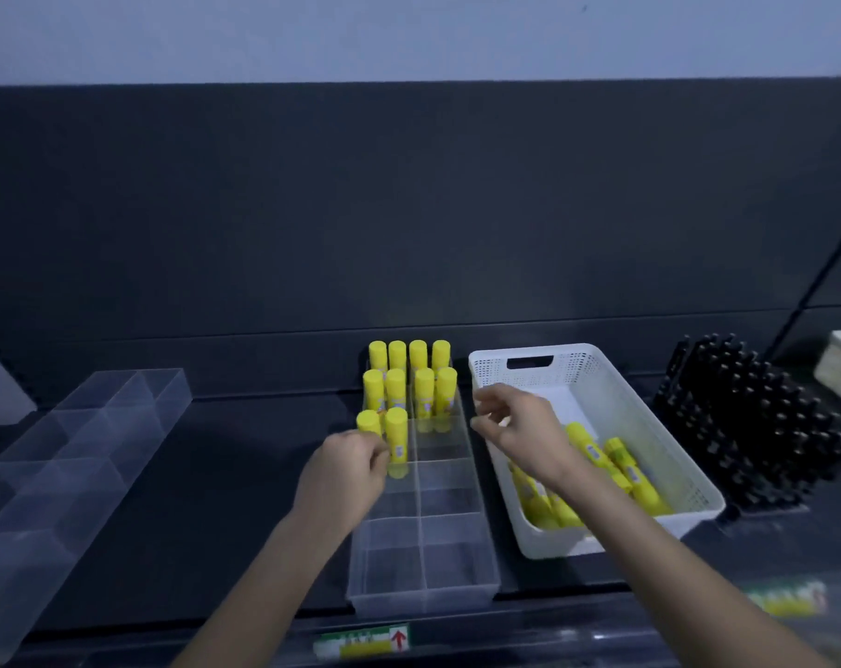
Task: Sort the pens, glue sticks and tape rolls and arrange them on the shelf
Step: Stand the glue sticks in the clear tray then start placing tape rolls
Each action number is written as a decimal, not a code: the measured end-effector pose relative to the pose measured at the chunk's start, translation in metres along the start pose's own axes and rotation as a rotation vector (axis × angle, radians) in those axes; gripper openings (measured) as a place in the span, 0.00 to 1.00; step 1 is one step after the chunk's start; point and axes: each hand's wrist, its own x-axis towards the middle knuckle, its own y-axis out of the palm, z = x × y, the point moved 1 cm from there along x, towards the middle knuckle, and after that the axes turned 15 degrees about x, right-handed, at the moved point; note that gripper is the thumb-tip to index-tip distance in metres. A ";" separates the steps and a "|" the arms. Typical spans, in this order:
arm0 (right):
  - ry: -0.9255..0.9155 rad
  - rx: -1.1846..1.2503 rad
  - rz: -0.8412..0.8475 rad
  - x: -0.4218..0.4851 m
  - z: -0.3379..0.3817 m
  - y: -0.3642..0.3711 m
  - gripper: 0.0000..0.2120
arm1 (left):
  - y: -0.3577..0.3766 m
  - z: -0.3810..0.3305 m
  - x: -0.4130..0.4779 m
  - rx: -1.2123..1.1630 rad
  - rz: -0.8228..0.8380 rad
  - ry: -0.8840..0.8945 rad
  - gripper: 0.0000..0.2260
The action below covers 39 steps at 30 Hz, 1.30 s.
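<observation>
- The left hand (344, 479) is curled beside the front pair of standing glue sticks (397, 433), its fingertips at the base of the left-hand stick of that pair; whether they actually pinch it I cannot tell, as the hand is blurred.
- The right hand (522, 429) hangs over the near-left corner of the white basket (602, 373), fingers loosely spread and holding nothing.
- Ten yellow glue sticks stand upright in the far end of a clear divided tray (423, 566): two rows of four at the back, then two in the left half of the third row.
- The right half of that third row and all the nearer compartments hold nothing.
- The white basket sits just to the right of the tray, touching or nearly touching it, and has more glue sticks lying loose (635, 470) in its near end, partly hidden by the right forearm.
- To the right of the basket stands a block of black pens (756, 417), upright and tightly packed.
- To the left, well apart, a second clear divided tray (71, 455) lies at an angle on the dark shelf (235, 499).
- Price labels (360, 641) run along the shelf's front edge.
</observation>
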 end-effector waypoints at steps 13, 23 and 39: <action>0.358 -0.445 0.274 -0.028 -0.082 -0.116 0.08 | 0.037 -0.191 0.021 0.361 0.335 0.050 0.11; 0.361 -0.521 0.244 -0.008 -0.087 -0.102 0.15 | 0.061 -0.195 0.050 0.145 0.590 -0.131 0.36; 0.534 0.361 0.083 0.007 -0.097 -0.098 0.08 | 0.061 -0.184 0.056 -0.664 0.265 -0.445 0.08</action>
